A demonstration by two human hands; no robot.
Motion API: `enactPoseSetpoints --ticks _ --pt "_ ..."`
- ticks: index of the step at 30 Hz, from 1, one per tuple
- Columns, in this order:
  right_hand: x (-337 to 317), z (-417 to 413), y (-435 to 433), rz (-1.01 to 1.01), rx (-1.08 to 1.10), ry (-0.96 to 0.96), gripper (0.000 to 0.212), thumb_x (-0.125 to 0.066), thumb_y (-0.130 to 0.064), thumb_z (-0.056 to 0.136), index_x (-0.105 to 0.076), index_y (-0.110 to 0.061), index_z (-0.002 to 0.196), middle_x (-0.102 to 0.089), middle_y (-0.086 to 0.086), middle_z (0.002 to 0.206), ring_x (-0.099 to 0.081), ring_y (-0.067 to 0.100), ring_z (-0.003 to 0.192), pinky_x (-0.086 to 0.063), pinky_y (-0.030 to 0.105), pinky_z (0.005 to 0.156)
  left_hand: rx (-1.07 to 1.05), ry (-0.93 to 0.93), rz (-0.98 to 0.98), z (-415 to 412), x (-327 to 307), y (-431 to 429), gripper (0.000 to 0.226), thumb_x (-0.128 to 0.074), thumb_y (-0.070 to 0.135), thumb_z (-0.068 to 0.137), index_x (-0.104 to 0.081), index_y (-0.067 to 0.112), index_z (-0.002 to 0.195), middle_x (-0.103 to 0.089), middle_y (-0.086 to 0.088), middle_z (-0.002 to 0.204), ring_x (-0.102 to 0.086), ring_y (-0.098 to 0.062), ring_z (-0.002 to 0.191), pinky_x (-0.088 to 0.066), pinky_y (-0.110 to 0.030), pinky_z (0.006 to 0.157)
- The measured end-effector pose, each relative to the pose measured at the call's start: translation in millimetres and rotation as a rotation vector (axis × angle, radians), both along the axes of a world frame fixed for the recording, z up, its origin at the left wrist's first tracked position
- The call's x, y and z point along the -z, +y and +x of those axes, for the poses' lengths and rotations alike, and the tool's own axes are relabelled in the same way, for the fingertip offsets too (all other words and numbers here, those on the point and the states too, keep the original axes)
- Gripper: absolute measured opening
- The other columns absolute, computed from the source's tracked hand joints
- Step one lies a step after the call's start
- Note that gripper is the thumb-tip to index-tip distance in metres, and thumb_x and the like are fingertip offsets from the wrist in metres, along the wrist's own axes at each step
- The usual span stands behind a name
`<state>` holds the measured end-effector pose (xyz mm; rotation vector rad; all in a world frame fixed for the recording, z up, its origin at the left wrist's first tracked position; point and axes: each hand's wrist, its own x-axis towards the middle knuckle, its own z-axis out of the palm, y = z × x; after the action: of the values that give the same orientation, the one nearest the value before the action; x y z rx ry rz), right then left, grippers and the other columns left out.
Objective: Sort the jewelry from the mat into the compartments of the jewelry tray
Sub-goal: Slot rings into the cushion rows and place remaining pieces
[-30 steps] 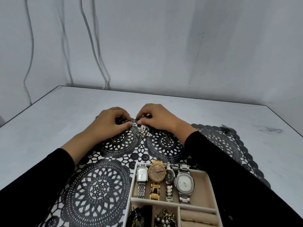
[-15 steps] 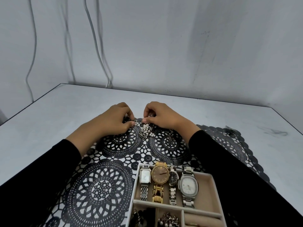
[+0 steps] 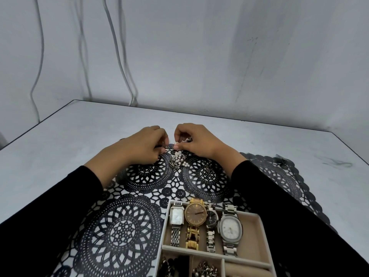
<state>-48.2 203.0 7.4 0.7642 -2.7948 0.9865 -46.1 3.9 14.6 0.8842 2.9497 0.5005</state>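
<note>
Black openwork mat (image 3: 123, 226) with round lace motifs lies on the grey bench (image 3: 60, 140) and covers its near centre.

1. Left hand (image 3: 139, 144): positioned at the far edge of the mat, fingers curled inward. Thumb and forefinger pinch one end of a thin metal piece (image 3: 169, 148).
2. Thin metal piece: spans the narrow gap between the two hands, just above the mat.
3. Pearl cluster (image 3: 179, 159): lies on the mat directly below that gap, just near of both sets of fingertips. Whether it is joined to the thin metal piece cannot be determined.
4. Right hand (image 3: 197, 140): mirrors the left, fingers curled, thumb and forefinger pinching the other end of the thin metal piece. A small glittering item (image 3: 187, 139) shows at its fingers; its form is too small to identify.
5. Jewelry tray (image 3: 251, 232): sits at the near right of the mat, between the two black sleeves. Its far compartment holds four watches side by side: a rectangular silver watch (image 3: 176, 215), a round gold watch (image 3: 195, 213), a small dark-dial watch (image 3: 211, 218) and a large silver watch (image 3: 230, 228). The near compartments hold dark beads (image 3: 173, 264) on the left and a metal chain (image 3: 204, 270) in the middle.
6. A small dark object (image 3: 280, 158) rests at the far right corner of the mat.
</note>
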Motion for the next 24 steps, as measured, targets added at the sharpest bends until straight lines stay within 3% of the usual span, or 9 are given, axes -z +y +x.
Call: enactPoseSetpoints --ticks 5,9,14,16,19,24 --pt "-1.8 4.3 0.0 -0.021 -0.015 0.003 0.018 -0.077 -0.017 0.077 -0.062 -0.011 0.085 -0.063 0.005 0.08 -0.048 0.004 0.066 -0.042 0.017 0.065 0.063 -0.001 0.073 -0.4 -1.7 -6.1 0.018 -0.066 0.019 0.091 -0.054 0.029 0.098 -0.058 0.009 0.091 -0.051 0.0 0.082 -0.036 -0.013 0.069" --pt "-5.3 9.0 5.6 -0.077 0.015 0.013 0.014 -0.077 -0.016 0.076 -0.064 -0.013 0.08 -0.064 0.005 0.077 -0.052 0.007 0.069 -0.045 0.022 0.067 0.054 -0.036 0.173 2.9 -0.2 -9.3 0.018 -0.069 0.017 0.09 -0.057 0.029 0.097 -0.064 0.009 0.086 -0.057 -0.001 0.079 -0.04 -0.009 0.068" --pt "-10.8 23.7 21.0 -0.196 0.102 -0.047 0.007 -0.076 -0.017 0.079 -0.069 -0.017 0.08 -0.063 -0.009 0.071 -0.054 0.003 0.067 -0.045 0.016 0.062 -0.025 -0.078 0.31 11.6 3.0 -14.6 0.02 -0.065 0.012 0.092 -0.06 0.031 0.091 -0.068 0.006 0.092 -0.062 -0.004 0.088 -0.044 -0.013 0.076" --pt "-13.5 30.5 28.6 -0.262 0.138 -0.088 0.006 -0.076 -0.018 0.079 -0.071 -0.019 0.082 -0.067 -0.005 0.073 -0.059 0.005 0.07 -0.051 0.02 0.06 -0.07 -0.088 0.372 17.4 3.2 -15.7 0.02 -0.065 0.012 0.092 -0.062 0.031 0.09 -0.068 0.007 0.09 -0.062 -0.003 0.085 -0.043 -0.011 0.074" --pt "-14.9 44.9 37.1 -0.355 0.179 -0.146 0.006 -0.075 -0.016 0.08 -0.072 -0.017 0.085 -0.072 0.006 0.081 -0.065 0.011 0.076 -0.055 0.034 0.071 -0.138 -0.088 0.472 27.6 1.9 -14.5 0.011 -0.068 0.013 0.091 -0.067 0.023 0.096 -0.066 0.006 0.087 -0.059 -0.004 0.078 -0.041 -0.004 0.067" --pt "-15.3 77.6 46.0 -0.536 0.234 -0.187 0.009 -0.076 -0.01 0.078 -0.073 -0.011 0.087 -0.073 0.011 0.083 -0.068 0.019 0.079 -0.056 0.033 0.082 -0.14 -0.115 0.552 46.4 -6.9 -11.4 0.008 -0.072 0.016 0.088 -0.07 0.023 0.088 -0.066 0.003 0.082 -0.059 -0.007 0.073 -0.046 -0.018 0.071"
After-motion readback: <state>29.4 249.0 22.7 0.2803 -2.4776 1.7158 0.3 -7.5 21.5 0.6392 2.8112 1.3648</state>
